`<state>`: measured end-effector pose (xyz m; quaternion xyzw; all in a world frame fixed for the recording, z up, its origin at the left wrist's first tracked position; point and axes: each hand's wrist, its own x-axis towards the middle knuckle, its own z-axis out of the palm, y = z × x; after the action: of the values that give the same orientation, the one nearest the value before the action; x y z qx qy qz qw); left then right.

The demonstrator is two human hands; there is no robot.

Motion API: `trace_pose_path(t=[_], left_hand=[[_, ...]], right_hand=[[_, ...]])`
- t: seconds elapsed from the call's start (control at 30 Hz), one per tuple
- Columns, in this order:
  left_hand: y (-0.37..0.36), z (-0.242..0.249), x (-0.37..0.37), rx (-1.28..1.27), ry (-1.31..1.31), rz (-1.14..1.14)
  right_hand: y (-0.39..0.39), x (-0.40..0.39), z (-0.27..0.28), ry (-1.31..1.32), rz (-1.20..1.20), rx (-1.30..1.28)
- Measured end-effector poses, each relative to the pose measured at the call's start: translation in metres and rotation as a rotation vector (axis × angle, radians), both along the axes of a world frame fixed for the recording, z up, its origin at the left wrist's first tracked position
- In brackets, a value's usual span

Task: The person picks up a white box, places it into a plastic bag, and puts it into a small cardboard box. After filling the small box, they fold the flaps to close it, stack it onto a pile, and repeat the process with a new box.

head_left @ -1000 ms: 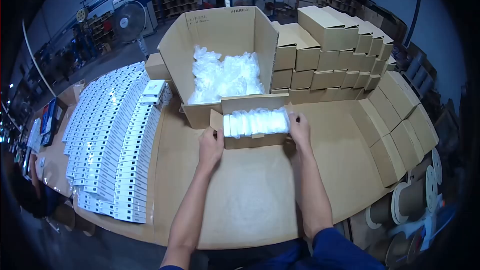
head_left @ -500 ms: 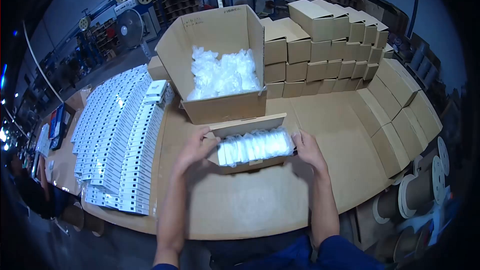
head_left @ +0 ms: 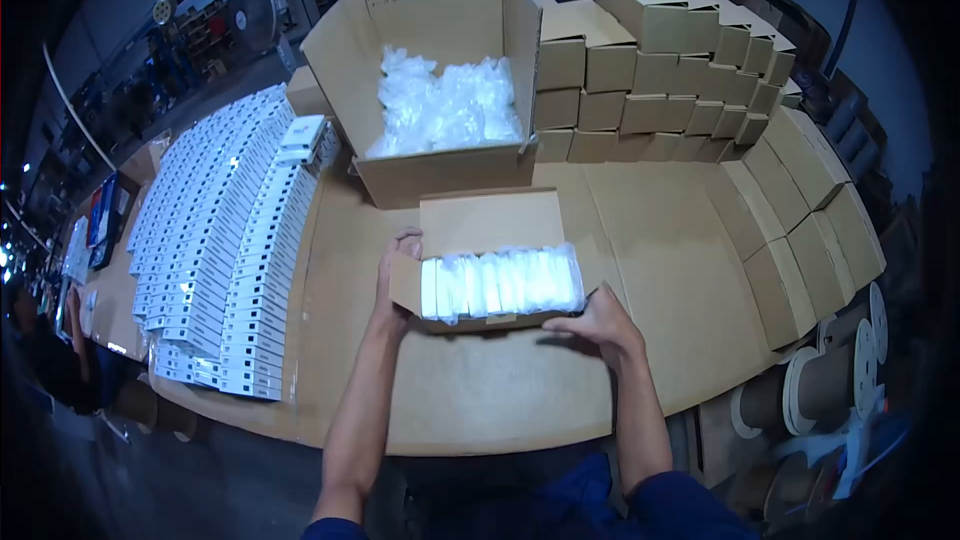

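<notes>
An opened cardboard box point(head_left: 490, 222) lies in front of me with its long lid raised at the back. A row of white items in clear plastic wrapping point(head_left: 500, 282) fills it, standing side by side. My left hand point(head_left: 386, 290) grips the box's left end, fingers behind the raised side flap. At the right front corner, my right hand point(head_left: 606, 326) holds the box, thumb along the front wall; its other fingers are partly hidden.
Behind stands a large open carton point(head_left: 440, 180) holding clear plastic bags point(head_left: 450, 105). Stacked white boxes point(head_left: 200, 240) cover the left side. Closed brown boxes point(head_left: 650, 80) line the back and right point(head_left: 800, 230). Cable spools point(head_left: 840, 370) stand off the table's right edge. A person point(head_left: 50, 340) is at far left.
The box's lid has tilted further back, and its left flap now sticks out. My left hand has moved behind that flap, while my right has shifted to the front corner. The view has tilted down.
</notes>
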<state>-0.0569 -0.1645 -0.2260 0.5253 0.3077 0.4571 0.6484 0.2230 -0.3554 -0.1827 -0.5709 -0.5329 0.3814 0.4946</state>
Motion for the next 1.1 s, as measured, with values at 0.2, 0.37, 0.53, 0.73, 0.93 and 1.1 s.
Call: trace_pose_path(t=[0.2,0.37,0.53,0.73,0.93,1.1], left_hand=[[-0.048,0.019,-0.009,-0.101,-0.236,-0.257],[-0.034,0.026,-0.025,0.623,0.435,-0.261],[-0.053,0.06,-0.015,0.655,0.724,-0.208],[-0.059,0.072,0.004,0.509,0.854,-0.108],[-0.066,0.09,0.014,0.382,1.012,-0.115],[-0.068,0.077,0.017,0.572,0.818,0.068]], right_hand=[[0.016,0.005,0.001,-0.274,-0.001,0.021],[0.021,0.008,0.014,-0.473,0.075,-0.068],[0.031,-0.001,0.011,-0.46,0.079,0.013],[0.032,-0.014,0.009,-0.452,-0.048,-0.019],[0.031,-0.023,0.02,-0.443,-0.097,-0.056],[0.034,-0.033,0.018,-0.513,-0.181,-0.071]])
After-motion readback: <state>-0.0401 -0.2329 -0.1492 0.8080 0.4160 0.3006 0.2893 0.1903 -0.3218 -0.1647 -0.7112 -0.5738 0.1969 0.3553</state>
